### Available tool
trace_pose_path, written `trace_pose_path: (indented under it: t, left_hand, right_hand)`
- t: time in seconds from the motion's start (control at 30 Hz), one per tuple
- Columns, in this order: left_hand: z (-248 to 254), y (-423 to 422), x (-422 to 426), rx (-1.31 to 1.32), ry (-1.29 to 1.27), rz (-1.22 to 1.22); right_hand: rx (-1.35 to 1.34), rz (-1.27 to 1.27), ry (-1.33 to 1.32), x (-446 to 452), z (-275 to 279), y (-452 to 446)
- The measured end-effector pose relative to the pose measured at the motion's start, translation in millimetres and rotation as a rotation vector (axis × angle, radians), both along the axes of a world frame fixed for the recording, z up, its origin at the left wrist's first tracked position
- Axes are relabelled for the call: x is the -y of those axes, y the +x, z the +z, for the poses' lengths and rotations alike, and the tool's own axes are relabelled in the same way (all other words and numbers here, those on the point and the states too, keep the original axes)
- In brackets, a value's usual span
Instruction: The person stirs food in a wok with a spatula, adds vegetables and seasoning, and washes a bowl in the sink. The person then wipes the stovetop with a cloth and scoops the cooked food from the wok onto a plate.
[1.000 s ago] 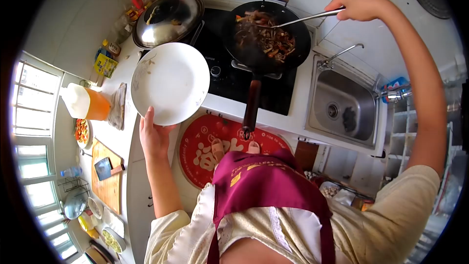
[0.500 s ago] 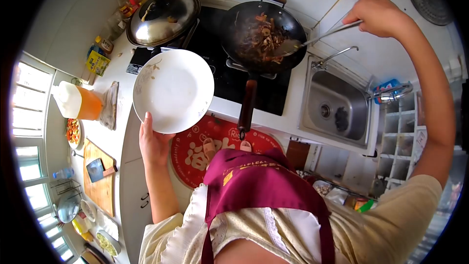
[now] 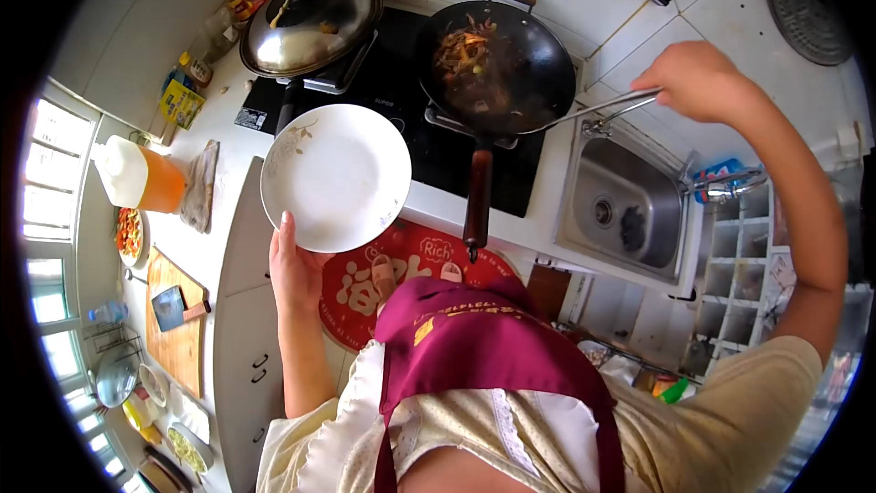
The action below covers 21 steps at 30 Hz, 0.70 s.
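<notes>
Hazard: wok handle (image 3: 479,192) juts past cooktop (image 3: 502,178) edge; body contact could swing wok (image 3: 543,64). Food (image 3: 464,50) lies along wok's far-left side; hard stroke could spill it.
Left hand (image 3: 297,278): grips plate (image 3: 336,178) at near rim only; weight could tip it.
Right hand (image 3: 698,82): closed around metal utensil (image 3: 602,109), my arm raised, elbow outward.

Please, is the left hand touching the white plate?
Touching. The head view shows the left hand with its thumb lying over the near rim of the white plate.
</notes>
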<state>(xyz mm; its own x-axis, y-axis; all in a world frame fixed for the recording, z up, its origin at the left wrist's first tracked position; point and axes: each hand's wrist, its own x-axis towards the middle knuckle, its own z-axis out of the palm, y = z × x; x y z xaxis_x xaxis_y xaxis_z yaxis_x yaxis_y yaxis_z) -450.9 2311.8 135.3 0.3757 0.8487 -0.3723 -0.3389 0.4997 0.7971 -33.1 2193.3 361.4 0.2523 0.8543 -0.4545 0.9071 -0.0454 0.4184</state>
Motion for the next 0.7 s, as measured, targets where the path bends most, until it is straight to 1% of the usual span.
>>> trace_pose_path:
  t: [0.03, 0.1, 0.2, 0.23, 0.3, 0.4, 0.5, 0.53, 0.6, 0.63, 0.7]
  left_hand:
    - [0, 2, 1, 0.005, -0.006, -0.006]
    - [0, 3, 3, 0.007, -0.017, -0.020]
    - [2, 6, 3, 0.050, -0.013, -0.050]
    - [5, 5, 3, 0.044, -0.010, -0.043]
    - [9, 1, 7, 0.026, -0.015, -0.024]
    - [3, -6, 7, 0.021, -0.029, -0.047]
    - [3, -4, 12, -0.016, -0.037, -0.038]
    - [4, -3, 12, -0.010, -0.035, -0.042]
    - [3, 0, 12, 0.006, -0.033, -0.048]
    - [3, 1, 12, 0.003, -0.033, -0.049]
    - [2, 0, 12, -0.011, -0.044, -0.055]
  right_hand:
    - [-0.061, 0.006, -0.036, -1, -4, -5]
    - [-0.186, -0.139, -0.020, -21, -28, -26]
    - [-0.258, -0.233, 0.134, -46, -72, 19]
    - [-0.336, -0.181, 0.209, -44, -72, 43]
    - [-0.452, -0.290, 0.176, -40, -42, 57]
    - [-0.387, -0.462, 0.245, -33, -5, 48]
    - [-0.219, -0.079, 0.293, -42, -28, 82]
    - [-0.130, -0.203, 0.317, -49, -42, 70]
    - [-0.070, -0.189, 0.265, -52, -76, 40]
    - [-0.039, -0.180, 0.239, -51, -83, 31]
    - [-0.080, -0.068, 0.228, -37, -73, 27]
